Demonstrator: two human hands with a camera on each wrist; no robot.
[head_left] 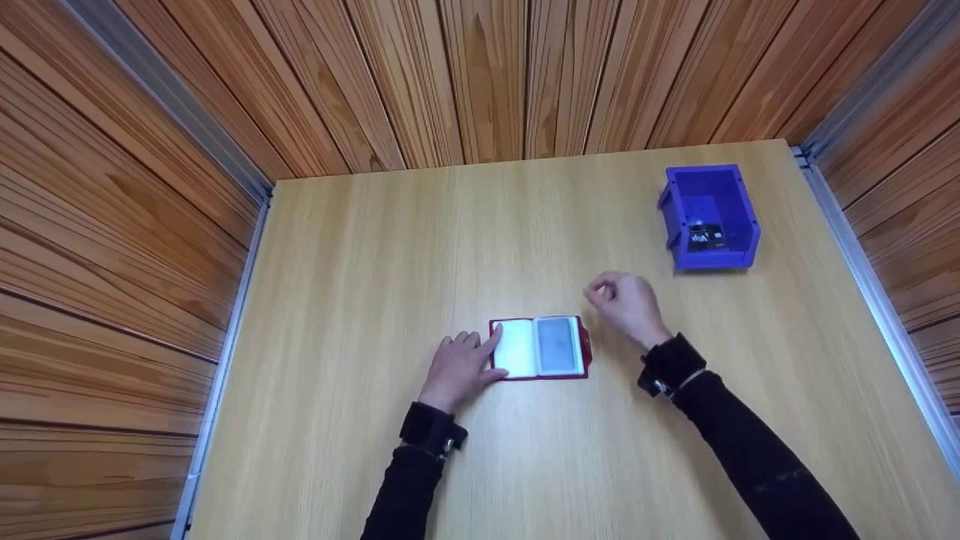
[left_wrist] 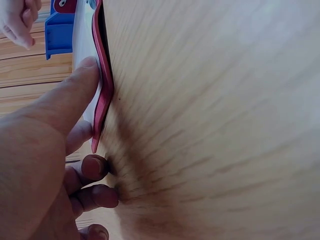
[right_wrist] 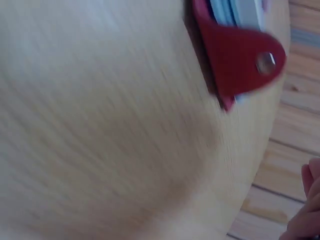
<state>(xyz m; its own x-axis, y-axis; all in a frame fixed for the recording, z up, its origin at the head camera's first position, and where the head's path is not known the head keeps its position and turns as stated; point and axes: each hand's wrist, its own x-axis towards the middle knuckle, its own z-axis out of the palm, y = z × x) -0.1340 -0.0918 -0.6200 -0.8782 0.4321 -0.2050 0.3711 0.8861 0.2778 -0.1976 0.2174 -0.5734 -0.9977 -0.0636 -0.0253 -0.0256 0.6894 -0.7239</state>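
A small red card holder (head_left: 587,360) lies open on the table, with a pale page at left and a grey-blue sleeve at right. My left hand (head_left: 461,369) rests at its left edge. The thumb and index finger press on the left page, while the other fingers bend down to the table in the left wrist view. To the right of the holder, my right hand (head_left: 626,306) is above the table with its fingers curled in and nothing visible in them. The right wrist view shows the holder's red snap tab (right_wrist: 240,62), slightly blurred.
A blue-purple bin (head_left: 716,260) stands at the back right of the wooden table (head_left: 360,262). In it lie dark cards (head_left: 706,236), one with "Vip" on it. Wood-panelled walls (head_left: 487,82) close in the back and both sides.
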